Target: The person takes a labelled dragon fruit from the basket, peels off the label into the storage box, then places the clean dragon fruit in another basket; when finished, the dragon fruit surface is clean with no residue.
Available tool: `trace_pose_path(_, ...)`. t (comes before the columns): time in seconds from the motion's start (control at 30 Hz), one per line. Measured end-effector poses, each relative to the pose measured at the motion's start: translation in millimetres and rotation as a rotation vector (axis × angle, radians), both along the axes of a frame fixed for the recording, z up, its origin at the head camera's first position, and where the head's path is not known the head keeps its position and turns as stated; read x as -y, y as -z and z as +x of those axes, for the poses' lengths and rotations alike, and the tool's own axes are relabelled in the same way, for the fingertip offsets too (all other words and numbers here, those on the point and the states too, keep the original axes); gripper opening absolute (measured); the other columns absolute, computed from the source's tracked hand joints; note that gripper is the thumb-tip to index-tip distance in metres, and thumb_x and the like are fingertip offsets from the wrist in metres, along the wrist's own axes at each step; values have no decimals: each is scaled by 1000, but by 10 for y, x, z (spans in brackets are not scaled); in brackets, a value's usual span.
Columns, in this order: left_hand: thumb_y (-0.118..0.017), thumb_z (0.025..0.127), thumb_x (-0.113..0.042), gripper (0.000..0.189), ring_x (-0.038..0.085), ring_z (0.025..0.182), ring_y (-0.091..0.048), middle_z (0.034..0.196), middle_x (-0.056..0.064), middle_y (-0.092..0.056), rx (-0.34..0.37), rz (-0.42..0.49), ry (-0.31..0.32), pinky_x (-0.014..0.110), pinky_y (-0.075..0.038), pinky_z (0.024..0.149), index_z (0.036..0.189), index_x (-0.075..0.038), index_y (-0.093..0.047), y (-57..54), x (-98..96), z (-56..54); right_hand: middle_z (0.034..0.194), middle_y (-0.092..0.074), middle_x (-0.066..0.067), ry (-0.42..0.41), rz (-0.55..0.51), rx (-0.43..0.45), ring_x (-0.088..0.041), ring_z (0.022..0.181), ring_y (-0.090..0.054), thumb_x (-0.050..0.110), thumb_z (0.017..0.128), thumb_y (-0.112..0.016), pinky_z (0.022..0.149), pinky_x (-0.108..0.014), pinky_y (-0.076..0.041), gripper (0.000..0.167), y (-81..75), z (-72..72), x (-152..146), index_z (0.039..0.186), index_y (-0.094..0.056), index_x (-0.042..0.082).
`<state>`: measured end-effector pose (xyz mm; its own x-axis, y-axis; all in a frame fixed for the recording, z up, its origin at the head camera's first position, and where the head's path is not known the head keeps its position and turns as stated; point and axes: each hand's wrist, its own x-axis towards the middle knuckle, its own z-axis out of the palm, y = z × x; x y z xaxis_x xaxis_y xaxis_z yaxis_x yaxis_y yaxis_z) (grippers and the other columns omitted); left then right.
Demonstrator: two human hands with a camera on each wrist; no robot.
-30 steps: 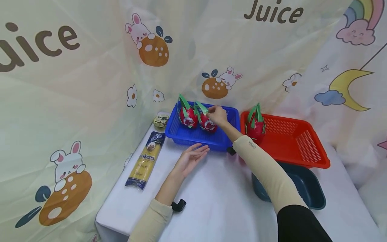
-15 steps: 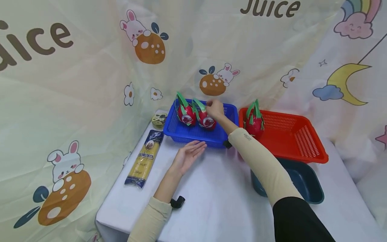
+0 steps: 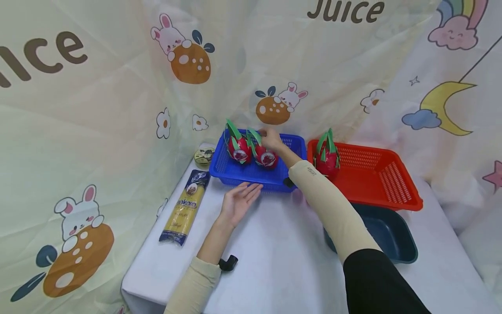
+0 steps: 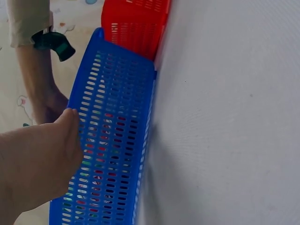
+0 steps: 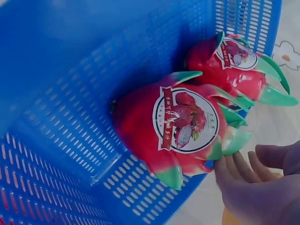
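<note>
Two red dragon fruits with green leaves and round labels lie in a blue basket [image 3: 251, 179]: the left one [image 3: 239, 150] and the right one [image 3: 265, 158]. My right hand [image 3: 271, 140] is at the leaf tips of the right dragon fruit [image 5: 140, 124]. In the right wrist view its fingertips touch the leaves from below, with the thumb apart. My left hand [image 3: 237, 203] has its fingers extended, palm turned up, by the basket's front wall. In the left wrist view the left hand [image 4: 40, 164] covers part of the blue basket's wall [image 4: 112, 93].
A red basket [image 3: 376, 183] with another dragon fruit [image 3: 327, 159] stands to the right. In front of it is a dark teal basin [image 3: 396, 235], partly hidden by the right arm. Left lie a yellow-and-blue pasta packet [image 3: 185, 208] and a round tin [image 3: 204, 156]. A printed curtain hangs behind.
My right hand has shifted slightly left and back along the leaves of the right dragon fruit. The fruits stay in place in the basket. The head view has drifted a little.
</note>
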<state>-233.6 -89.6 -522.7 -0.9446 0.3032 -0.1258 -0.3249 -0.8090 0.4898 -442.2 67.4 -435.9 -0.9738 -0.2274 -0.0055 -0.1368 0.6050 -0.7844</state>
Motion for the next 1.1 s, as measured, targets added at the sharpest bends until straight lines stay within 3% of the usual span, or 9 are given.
trace_pose_path(0.07,-39,109,-13,65,47,153,-29,165,32,-20,7,31,-13,48,-28,126,161,1,-2,-12,0,1,136,-65,-20,18,32,-10,-27,102,-65,-4,96,-51,59,-27,-48,51,-9,10,17,148,-54,0)
trace_pose_path(0.17,-39,109,-12,64,48,152,-29,165,33,-19,15,53,-21,48,-27,126,160,0,-3,-14,3,2,126,-69,-16,123,93,-23,-27,90,-65,2,96,-59,65,-32,-53,46,-49,75,52,141,-61,2)
trace_pose_path(0.3,-41,109,-12,62,47,150,-34,164,32,-24,32,52,-28,47,-30,125,159,1,-8,-3,7,11,126,-70,-10,264,165,-20,-29,101,-63,6,89,-68,80,-43,-57,38,-130,194,59,127,-72,8)
trace_pose_path(0.47,-42,108,-14,64,46,150,-34,165,31,-24,27,29,-43,46,-33,124,160,2,-7,18,21,23,123,-71,-8,297,162,-10,-32,111,-64,16,88,-81,94,-46,-55,32,-220,303,-31,120,-77,13)
trace_pose_path(0.57,-41,107,-13,61,49,150,-33,164,33,-22,16,34,-52,47,-34,123,157,2,-9,26,21,5,117,-74,-10,309,92,2,-31,104,-68,15,88,-82,89,-42,-58,30,-271,343,-138,118,-79,11)
trace_pose_path(0.8,-41,107,-11,47,50,148,-36,161,35,-28,15,43,-71,48,-35,123,145,2,-18,3,-3,-47,116,-72,-23,294,-307,122,-32,100,-76,10,94,-79,84,-40,-63,31,-386,490,-382,120,-73,-5)
trace_pose_path(0.93,-40,108,-13,54,49,149,-34,162,34,-26,24,51,-68,48,-33,123,152,4,-14,-3,12,-37,116,-72,-24,266,-411,126,-33,99,-77,12,94,-79,86,-41,-63,34,-496,650,-469,123,-72,-5)
trace_pose_path(1.1,-39,108,-14,62,48,151,-32,164,33,-24,24,37,-46,48,-34,123,157,4,-7,0,27,-16,117,-73,-21,290,-499,161,-29,100,-77,13,95,-78,85,-39,-63,34,-672,885,-639,126,-71,-1)
